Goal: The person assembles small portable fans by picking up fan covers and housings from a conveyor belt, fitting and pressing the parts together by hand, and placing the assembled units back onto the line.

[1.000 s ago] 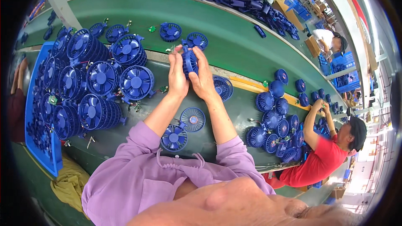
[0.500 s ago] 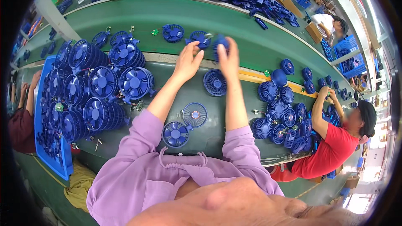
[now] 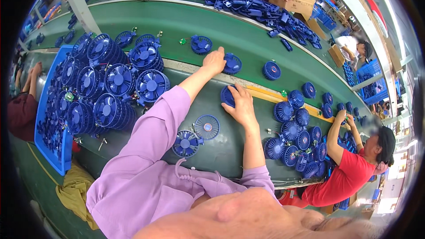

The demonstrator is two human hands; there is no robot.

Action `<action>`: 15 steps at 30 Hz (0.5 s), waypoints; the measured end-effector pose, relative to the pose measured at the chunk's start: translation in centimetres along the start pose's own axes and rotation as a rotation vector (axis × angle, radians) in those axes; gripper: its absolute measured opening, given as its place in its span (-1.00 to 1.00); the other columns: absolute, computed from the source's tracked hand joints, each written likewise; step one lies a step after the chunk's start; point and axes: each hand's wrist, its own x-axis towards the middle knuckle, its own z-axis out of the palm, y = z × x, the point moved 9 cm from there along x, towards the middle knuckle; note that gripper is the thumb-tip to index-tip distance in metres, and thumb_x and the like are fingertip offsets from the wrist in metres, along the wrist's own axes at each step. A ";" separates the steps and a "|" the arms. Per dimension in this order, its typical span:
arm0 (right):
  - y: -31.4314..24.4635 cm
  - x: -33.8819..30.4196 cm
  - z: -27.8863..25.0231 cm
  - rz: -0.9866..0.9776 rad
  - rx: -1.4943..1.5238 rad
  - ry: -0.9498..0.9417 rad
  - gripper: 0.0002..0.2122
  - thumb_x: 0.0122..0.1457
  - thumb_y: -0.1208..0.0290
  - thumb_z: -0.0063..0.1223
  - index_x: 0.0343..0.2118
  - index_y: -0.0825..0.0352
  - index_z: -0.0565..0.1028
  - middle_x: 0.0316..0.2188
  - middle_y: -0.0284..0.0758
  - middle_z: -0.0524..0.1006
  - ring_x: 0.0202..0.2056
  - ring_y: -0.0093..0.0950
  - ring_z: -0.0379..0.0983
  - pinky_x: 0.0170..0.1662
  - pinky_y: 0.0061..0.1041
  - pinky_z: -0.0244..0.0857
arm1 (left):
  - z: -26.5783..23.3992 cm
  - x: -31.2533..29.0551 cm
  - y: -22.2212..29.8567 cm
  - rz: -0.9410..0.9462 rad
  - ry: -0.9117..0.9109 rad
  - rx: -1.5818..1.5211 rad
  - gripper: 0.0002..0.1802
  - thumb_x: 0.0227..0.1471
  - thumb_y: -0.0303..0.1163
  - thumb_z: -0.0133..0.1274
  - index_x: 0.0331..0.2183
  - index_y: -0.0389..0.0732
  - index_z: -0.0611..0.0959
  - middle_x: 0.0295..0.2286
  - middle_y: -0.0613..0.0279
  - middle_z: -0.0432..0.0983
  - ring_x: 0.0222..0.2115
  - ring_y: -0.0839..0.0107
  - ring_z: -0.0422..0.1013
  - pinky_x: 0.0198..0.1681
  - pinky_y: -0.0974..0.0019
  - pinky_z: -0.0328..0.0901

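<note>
My left hand (image 3: 214,63) reaches to the near edge of the green belt, its fingers at the left rim of a blue fan housing (image 3: 232,63) with blades inside. Its fingertips are partly hidden. My right hand (image 3: 241,105) lies lower and to the right, with thumb and fingers around a round blue fan grille (image 3: 227,96) on the dark table, covering part of it. Between my forearms lie a spoked round grille (image 3: 207,127) and, against it, a bladed fan housing (image 3: 185,144). A finished-looking round blue fan (image 3: 272,70) sits on the belt to the right.
Stacked fan housings (image 3: 118,77) stand on the left beside a blue tray (image 3: 66,150) of small blue parts. More round fans (image 3: 291,130) cluster on the right, near a co-worker in red (image 3: 341,168). Blue handle pieces (image 3: 252,6) are heaped beyond the belt (image 3: 168,22).
My right hand has let go of a round blue fan, now on the belt, and come back to the grille. My left hand has moved to the fan housing's rim. The view has shifted.
</note>
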 end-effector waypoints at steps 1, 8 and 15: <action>0.7 0.1 -0.5 -0.002 0.076 0.007 -0.46 -0.12 0.30 0.27 0.00 0.30 0.43 0.11 -0.08 0.31 0.13 -0.10 0.19 0.17 -0.15 0.08 | 0.4 0.1 0.2 -0.009 -0.002 0.000 -0.76 -0.05 -0.37 0.10 -0.32 -0.28 0.49 -0.40 -0.09 0.53 -0.28 -0.03 0.48 -0.21 0.00 0.36; 2.8 3.5 -3.8 0.228 0.713 0.188 -0.75 0.09 0.43 0.13 -0.19 0.45 0.51 -0.39 -0.37 0.54 -0.33 -0.65 0.40 -0.22 -0.55 0.33 | 0.3 -1.0 -0.8 -0.025 0.115 -0.161 -0.82 0.06 -0.37 -0.04 -0.30 -0.25 0.44 -0.44 -0.15 0.54 -0.35 -0.12 0.47 -0.26 -0.08 0.32; 4.1 7.0 -1.9 0.212 0.973 0.472 -0.58 0.09 0.57 0.09 0.04 0.41 0.35 -0.30 -0.31 0.52 -0.31 -0.56 0.49 -0.27 -0.63 0.40 | 2.1 -5.2 -1.3 -0.308 -0.074 -1.484 -0.63 0.16 -0.16 0.00 -0.15 -0.26 0.51 -0.36 0.24 0.54 -0.32 0.46 0.49 -0.27 0.38 0.36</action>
